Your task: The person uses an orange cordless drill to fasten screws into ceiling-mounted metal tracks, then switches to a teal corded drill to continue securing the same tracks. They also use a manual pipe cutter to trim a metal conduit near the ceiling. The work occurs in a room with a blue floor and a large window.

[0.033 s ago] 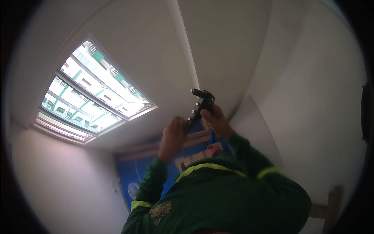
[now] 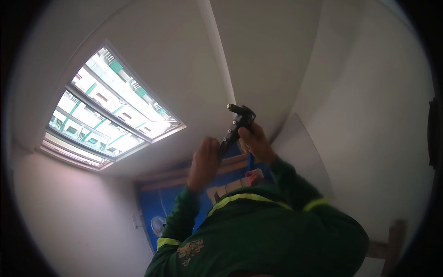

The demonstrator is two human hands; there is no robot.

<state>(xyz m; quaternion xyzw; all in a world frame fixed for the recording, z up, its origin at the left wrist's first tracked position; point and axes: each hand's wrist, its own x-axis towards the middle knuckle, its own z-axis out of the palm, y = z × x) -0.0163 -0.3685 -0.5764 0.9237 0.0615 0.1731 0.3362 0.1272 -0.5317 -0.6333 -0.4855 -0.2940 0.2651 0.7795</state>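
Both my hands are raised before me, with the green sleeves of my jacket behind them. Between them is a black bar-shaped part [image 2: 234,131], tilted, with several short pale-tipped stubs along one side. A longer black cylinder sticks out at its upper end. My left hand [image 2: 203,164] is closed around the lower end, its fingers partly hidden. My right hand [image 2: 257,142] grips the part near its upper end, thumb pressed against it. What kind of part this is, I cannot tell.
A large barred window [image 2: 113,113] is at the left in a pale wall. Below my hands are a blue surface [image 2: 152,198], a wooden beam [image 2: 180,177] and a white fan [image 2: 158,225]. A dark panel [image 2: 433,133] hangs far right, and a wooden post [image 2: 392,249] stands low right.
Almost nothing differs; the black part and my hands have shifted very slightly, and my grip is the same.
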